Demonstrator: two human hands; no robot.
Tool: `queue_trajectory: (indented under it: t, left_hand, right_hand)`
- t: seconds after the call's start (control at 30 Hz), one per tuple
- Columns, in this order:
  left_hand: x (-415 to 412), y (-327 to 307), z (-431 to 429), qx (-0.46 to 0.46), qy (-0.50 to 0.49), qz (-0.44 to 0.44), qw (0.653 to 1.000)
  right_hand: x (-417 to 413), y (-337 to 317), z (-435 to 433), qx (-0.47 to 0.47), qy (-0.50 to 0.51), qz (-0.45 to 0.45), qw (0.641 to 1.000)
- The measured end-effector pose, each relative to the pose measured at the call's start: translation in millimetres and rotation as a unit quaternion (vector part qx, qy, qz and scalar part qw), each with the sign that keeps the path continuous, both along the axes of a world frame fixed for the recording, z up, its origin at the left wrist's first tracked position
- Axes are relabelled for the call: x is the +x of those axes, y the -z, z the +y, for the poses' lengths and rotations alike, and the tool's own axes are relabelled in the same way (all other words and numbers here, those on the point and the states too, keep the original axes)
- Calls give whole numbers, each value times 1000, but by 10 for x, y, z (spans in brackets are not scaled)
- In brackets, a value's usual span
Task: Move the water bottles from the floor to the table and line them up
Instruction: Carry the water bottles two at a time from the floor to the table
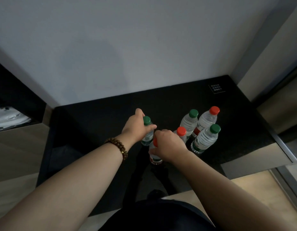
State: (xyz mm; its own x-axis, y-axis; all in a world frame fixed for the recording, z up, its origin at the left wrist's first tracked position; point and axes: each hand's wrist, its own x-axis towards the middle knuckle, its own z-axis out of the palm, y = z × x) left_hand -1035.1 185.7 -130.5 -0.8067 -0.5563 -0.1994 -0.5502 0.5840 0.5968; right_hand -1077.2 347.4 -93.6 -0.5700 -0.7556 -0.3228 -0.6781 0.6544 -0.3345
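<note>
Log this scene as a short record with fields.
surface: black table
bottles in view: six, three green caps, three red
left hand: grips green-capped bottle
right hand: grips red-capped bottle
other four bottles: upright, clustered at right, not lined up
left wrist: bead bracelet

— What's in front of you?
— A plain grey wall (pixel 144 39), dimly lit, behind my black table (pixel 94 122).
— And around it?
— Pale wood floor (pixel 254 185) below me, a beige panel (pixel 269 64) to my right.
</note>
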Motion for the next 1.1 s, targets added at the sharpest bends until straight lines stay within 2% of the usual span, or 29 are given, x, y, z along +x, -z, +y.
queue_trajectory:
  t: [0.3, 0.43, 0.63, 0.77, 0.83, 1.0, 1.1]
  left_hand:
    - [60, -10, -71, 30, 17, -8, 999]
    - [315, -121, -175, 37, 28, 6, 999]
    - [1255, -267, -257, 20, -57, 28, 998]
    - [1975, -341, -336, 10, -131, 3, 991]
    - [2327, -353, -393, 10, -170, -6, 985]
    - [3302, -350, -501, 4, -260, -59, 964]
    - [4002, -359, -538, 5, -298, -66, 952]
  right_hand:
    - [54, -79, 88, -19, 9, -5, 1000]
    - [88, -265, 121, -32, 1, 51, 998]
    - [328, -548, -198, -144, -1, 138, 980]
    - [733, -583, -591, -168, -64, 126, 976]
    - [980, -545, -767, -148, -107, 105, 978]
    - [1700, -350, -1238, 36, -222, 54, 973]
    - [2261, -297, -1514, 92, -250, 43, 963]
